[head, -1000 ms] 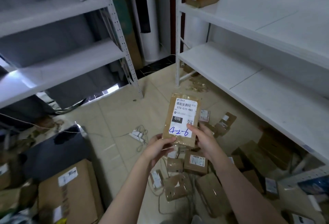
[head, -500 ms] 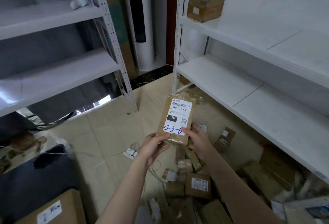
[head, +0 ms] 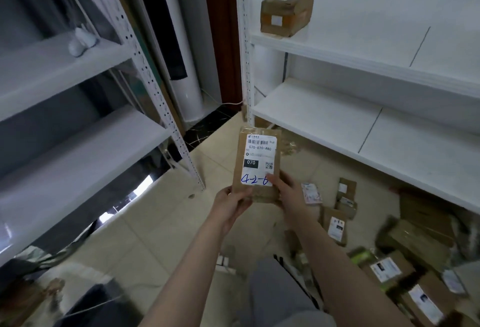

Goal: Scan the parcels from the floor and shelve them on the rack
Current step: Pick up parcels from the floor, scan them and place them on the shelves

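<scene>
You hold the flat brown parcel (head: 257, 164) upright in front of you, above the floor (head: 161, 223), left hand (head: 230, 208) and right hand (head: 287, 194) both gripping its lower end (label marked 4-2-6), beside the white rack (head: 337, 124).

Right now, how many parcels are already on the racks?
1: a brown box on the right rack's upper shelf, by its corner post. The left rack shows only a small white object. Shelves run out of frame, so more may be hidden.
</scene>
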Demonstrator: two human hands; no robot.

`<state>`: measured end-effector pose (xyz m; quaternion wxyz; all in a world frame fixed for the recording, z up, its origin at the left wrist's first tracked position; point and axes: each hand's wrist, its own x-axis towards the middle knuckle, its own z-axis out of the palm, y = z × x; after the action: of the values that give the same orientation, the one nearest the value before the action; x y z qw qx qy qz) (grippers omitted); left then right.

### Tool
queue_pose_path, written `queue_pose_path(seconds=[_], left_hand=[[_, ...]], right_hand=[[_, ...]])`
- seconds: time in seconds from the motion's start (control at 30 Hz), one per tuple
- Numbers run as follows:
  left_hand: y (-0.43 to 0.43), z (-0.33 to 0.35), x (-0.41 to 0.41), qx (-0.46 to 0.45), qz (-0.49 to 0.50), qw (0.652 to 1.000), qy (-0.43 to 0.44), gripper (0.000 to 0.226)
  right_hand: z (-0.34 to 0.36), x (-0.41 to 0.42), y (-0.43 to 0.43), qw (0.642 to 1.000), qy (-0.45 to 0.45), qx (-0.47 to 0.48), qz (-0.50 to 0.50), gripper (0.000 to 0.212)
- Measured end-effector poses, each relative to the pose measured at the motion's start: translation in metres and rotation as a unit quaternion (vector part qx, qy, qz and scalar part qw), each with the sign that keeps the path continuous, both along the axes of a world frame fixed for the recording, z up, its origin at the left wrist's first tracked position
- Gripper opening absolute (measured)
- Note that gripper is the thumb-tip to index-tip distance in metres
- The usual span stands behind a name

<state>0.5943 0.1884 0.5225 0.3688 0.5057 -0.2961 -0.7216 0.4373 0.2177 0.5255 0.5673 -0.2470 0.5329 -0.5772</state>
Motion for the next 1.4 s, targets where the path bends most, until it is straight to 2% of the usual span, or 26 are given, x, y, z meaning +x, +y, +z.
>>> queue_pose_path(seconds=[0.2, 0.37, 0.53, 0.6, 0.7, 0.8, 0.93, 1.07, 1.2, 1.3, 1.4], left_hand=[[-0.044, 0.004, 0.010, -0.009, -0.016, 1.000, 0.022, 0.030], [-0.086, -0.001, 0.012, 0.001, -0.014, 1.000, 0.011, 0.029], [-0.153, -0.007, -0.005, 0.003, -0.014, 1.000, 0.004, 0.026], [-0.191, -0.010, -0.026, 0.005, -0.021, 1.000, 0.002, 0.017], [-0.238, -0.008, -0.058, 0.002, -0.031, 1.000, 0.001, 0.011], [-0.294, 0.000, -0.103, -0.003, -0.048, 0.999, 0.014, 0.018], [-0.366, 0.012, -0.166, -0.033, -0.065, 0.997, 0.023, 0.029], [-0.411, 0.030, -0.211, -0.041, -0.060, 0.996, 0.057, 0.032], [-0.461, 0.065, -0.250, -0.082, -0.064, 0.991, 0.081, 0.022], [-0.505, 0.096, -0.286, -0.105, -0.075, 0.989, 0.069, 0.023], [-0.550, 0.118, -0.326, -0.126, -0.108, 0.986, 0.008, 0.030]], right_hand=[[0.007, 0.009, -0.044, 0.999, 0.031, -0.012, -0.025, 0.034], [-0.010, 0.010, -0.088, 1.000, 0.015, -0.001, -0.027, 0.043], [-0.027, -0.006, -0.154, 0.999, 0.001, 0.013, -0.046, 0.062], [-0.032, -0.025, -0.192, 0.998, -0.002, 0.015, -0.054, 0.063], [-0.034, -0.056, -0.239, 0.997, -0.003, 0.021, -0.069, 0.055], [-0.031, -0.099, -0.293, 0.997, -0.010, 0.024, -0.079, 0.059], [-0.005, -0.163, -0.357, 0.993, 0.030, 0.002, -0.114, 0.050], [0.030, -0.207, -0.398, 0.986, 0.085, -0.046, -0.138, 0.061], [0.071, -0.240, -0.433, 0.974, 0.105, -0.098, -0.172, 0.068], [0.097, -0.259, -0.461, 0.961, 0.153, -0.129, -0.191, 0.065], [0.113, -0.279, -0.492, 0.944, 0.185, -0.143, -0.233, 0.048]])
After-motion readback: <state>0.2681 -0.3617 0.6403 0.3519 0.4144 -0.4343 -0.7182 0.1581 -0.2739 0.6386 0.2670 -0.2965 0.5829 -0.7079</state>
